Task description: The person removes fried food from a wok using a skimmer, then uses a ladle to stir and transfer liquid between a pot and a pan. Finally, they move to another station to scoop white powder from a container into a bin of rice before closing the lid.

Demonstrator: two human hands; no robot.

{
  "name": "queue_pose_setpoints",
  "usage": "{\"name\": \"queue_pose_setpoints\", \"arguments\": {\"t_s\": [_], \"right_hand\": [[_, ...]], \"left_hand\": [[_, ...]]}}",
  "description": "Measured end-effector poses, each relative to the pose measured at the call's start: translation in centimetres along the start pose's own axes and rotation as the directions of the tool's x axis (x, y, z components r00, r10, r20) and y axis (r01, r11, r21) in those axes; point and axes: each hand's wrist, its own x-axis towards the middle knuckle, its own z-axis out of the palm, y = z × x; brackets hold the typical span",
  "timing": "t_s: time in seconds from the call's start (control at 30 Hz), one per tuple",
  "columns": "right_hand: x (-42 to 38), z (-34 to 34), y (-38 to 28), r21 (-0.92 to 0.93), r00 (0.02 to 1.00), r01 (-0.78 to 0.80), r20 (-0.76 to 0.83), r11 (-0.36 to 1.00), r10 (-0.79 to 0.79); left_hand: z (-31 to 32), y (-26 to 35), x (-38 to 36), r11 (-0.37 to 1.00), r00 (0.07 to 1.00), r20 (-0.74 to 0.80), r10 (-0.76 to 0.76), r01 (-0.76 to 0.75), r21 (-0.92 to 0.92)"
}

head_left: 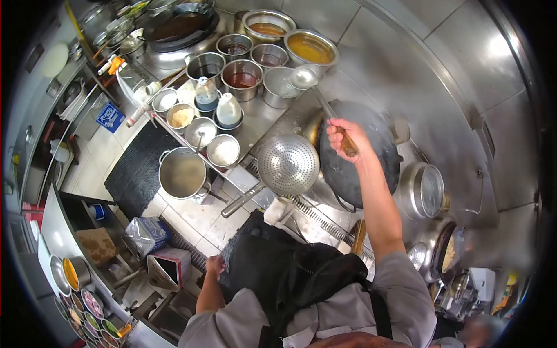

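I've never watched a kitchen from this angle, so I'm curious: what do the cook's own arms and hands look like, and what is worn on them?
Both hands are bare, without gloves: the right hand and the left hand. The forearms are bare too. Grey sleeves end around the elbows, and a black apron with dark straps covers the front. No watch or rings are visible.

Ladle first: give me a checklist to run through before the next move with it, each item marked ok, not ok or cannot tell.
1. Grip: right hand closed around the wooden handle of the ladle. Ok.
2. Ladle bowl: held over the seasoning pots, above the metal ones. What it holds, cannot tell.
3. Wok: dark, on the burner under the right forearm. Contents cannot tell.
4. Strainer: rests beside the wok, handle pointing toward the person, apart from the ladle. Ok.
5. Left hand: low at the person's side, holding nothing that shows. Ok.
6. Heat under the wok: no flame visible. Cannot tell.
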Motion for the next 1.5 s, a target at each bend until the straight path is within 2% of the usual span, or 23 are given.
{"name": "queue_pose_setpoints", "arguments": {"t_s": [0.07,0.1,0.17,0.23,0.33,0.37,0.43,0.47,0.5,0.57,0.7,0.77,0.8,0.83,0.9,0.93,0.97,1.03,1.07,1.1,1.17,1.27,1.5], "right_hand": [[1.0,0.4,0.8,-0.248,0.992,0.083,-0.072,0.965,-0.104],[1.3,0.5,1.1,-0.254,0.993,0.081,-0.065,0.964,-0.101],[1.7,0.7,1.8,-0.490,0.981,0.101,-0.095,0.866,-0.168],[2.1,0.5,2.8,-0.558,0.971,0.088,-0.136,0.825,-0.196],[2.2,-0.2,4.3,-0.802,0.935,0.124,-0.102,0.585,-0.339],[2.2,-0.5,4.7,-0.803,0.936,0.125,-0.101,0.583,-0.339],[2.0,-0.8,5.3,-0.969,0.893,-0.029,-0.136,0.247,-0.429],[2.8,-1.9,6.0,-0.992,0.865,-0.004,-0.066,0.125,-0.498],[3.3,-3.1,6.5,-0.992,0.865,-0.003,-0.065,0.123,-0.498],[3.4,-2.9,7.2,-0.993,0.850,-0.089,-0.036,-0.075,-0.525],[5.8,-3.0,7.9,-0.991,0.862,-0.083,-0.019,-0.105,-0.506],[7.2,-1.8,7.2,-0.988,0.885,0.013,0.082,-0.151,-0.457],[7.4,-0.3,6.2,-0.987,0.942,-0.062,-0.106,0.147,-0.320],[7.8,0.7,5.3,-0.988,0.943,-0.061,-0.104,0.145,-0.315],[8.5,2.1,3.5,-0.871,0.979,-0.083,-0.163,0.484,-0.124],[8.2,3.8,2.3,-0.786,0.976,-0.143,-0.213,0.602,-0.046],[8.4,4.2,1.2,-0.730,0.980,-0.168,-0.198,0.662,0.029],[9.3,4.1,-0.4,-0.380,0.960,-0.270,-0.181,0.885,0.216],[9.7,4.0,-1.0,-0.214,0.957,-0.285,-0.116,0.935,0.265],[9.9,3.8,-1.6,-0.217,0.958,-0.282,-0.114,0.935,0.262],[9.9,4.1,-2.3,0.186,0.931,-0.359,-0.001,0.915,0.366],[8.7,4.2,-1.4,0.148,0.953,-0.301,0.018,0.942,0.302],[4.7,4.2,-0.8,0.081,0.979,-0.202,0.015,0.976,0.201]], "left_hand": [[0.0,-0.6,-0.1,0.998,0.999,-0.027,-0.016,0.015,-0.068],[0.1,-0.9,0.0,0.997,0.999,-0.030,-0.016,0.014,-0.077],[0.3,-1.3,0.1,0.990,0.998,-0.053,-0.023,0.016,-0.137],[0.4,-1.6,0.6,0.989,0.999,-0.035,0.006,-0.012,-0.150],[0.4,-1.7,1.3,0.990,0.999,0.010,0.041,-0.039,-0.137],[0.4,-1.4,1.4,0.993,0.998,0.038,0.046,-0.041,-0.114],[0.6,-1.0,1.5,0.991,0.999,0.011,0.043,-0.041,-0.129],[0.7,-0.8,1.5,0.989,0.999,-0.017,0.039,-0.041,-0.142],[0.9,-0.5,1.5,0.989,0.999,-0.016,0.039,-0.041,-0.143],[1.2,0.2,1.0,0.991,0.997,-0.064,0.040,-0.047,-0.123],[0.9,-0.1,0.6,0.993,0.996,-0.093,0.017,-0.028,-0.119],[0.3,-1.5,1.7,0.988,0.999,-0.039,0.032,-0.037,-0.147],[0.2,-2.0,2.0,0.988,0.999,-0.043,0.028,-0.034,-0.152],[0.1,-2.4,2.0,0.983,0.999,-0.030,0.034,-0.039,-0.181],[0.0,-2.9,1.9,0.976,0.999,-0.019,0.041,-0.044,-0.213],[0.1,-3.0,1.9,0.984,0.999,-0.027,0.019,-0.023,-0.178],[0.2,-2.9,1.8,0.990,0.999,-0.035,-0.002,-0.003,-0.143],[0.2,-2.6,1.4,0.993,0.999,-0.031,-0.016,0.013,-0.120],[0.4,-2.3,1.2,0.995,0.999,-0.026,-0.033,0.031,-0.094],[0.6,-2.0,1.1,0.995,0.999,-0.025,-0.030,0.027,-0.097],[0.7,-1.8,1.2,0.979,1.000,-0.021,0.007,-0.011,-0.202],[0.7,-1.2,0.6,0.975,0.999,-0.015,0.049,-0.051,-0.214],[-0.3,-0.9,0.5,0.974,1.000,0.022,0.015,-0.010,-0.226]]}}
